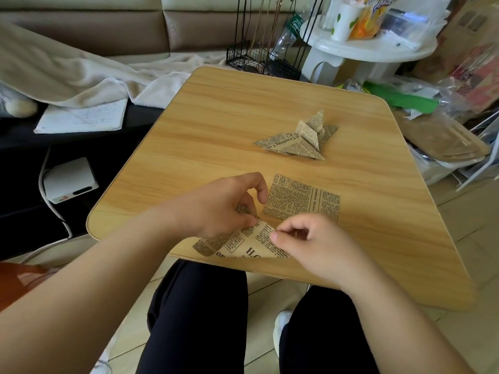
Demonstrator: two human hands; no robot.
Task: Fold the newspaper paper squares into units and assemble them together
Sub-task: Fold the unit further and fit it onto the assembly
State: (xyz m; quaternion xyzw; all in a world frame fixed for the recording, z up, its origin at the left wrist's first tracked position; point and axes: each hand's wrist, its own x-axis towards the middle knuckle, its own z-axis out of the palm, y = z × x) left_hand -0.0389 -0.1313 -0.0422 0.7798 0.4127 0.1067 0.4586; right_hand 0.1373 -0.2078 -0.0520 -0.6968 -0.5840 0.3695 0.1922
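A partly folded newspaper square lies at the near edge of the wooden table. My left hand pinches its upper part, and my right hand pinches a raised flap at the paper's right side. Just beyond my hands a flat unfolded newspaper square rests on the table. Farther back sit the folded newspaper units, joined into a pointed shape with one flap standing up.
A sofa with a beige blanket and a notebook lies to the left. A white box with a cable sits below the table's left edge. A wire rack, white stool and plastic bags crowd the back right.
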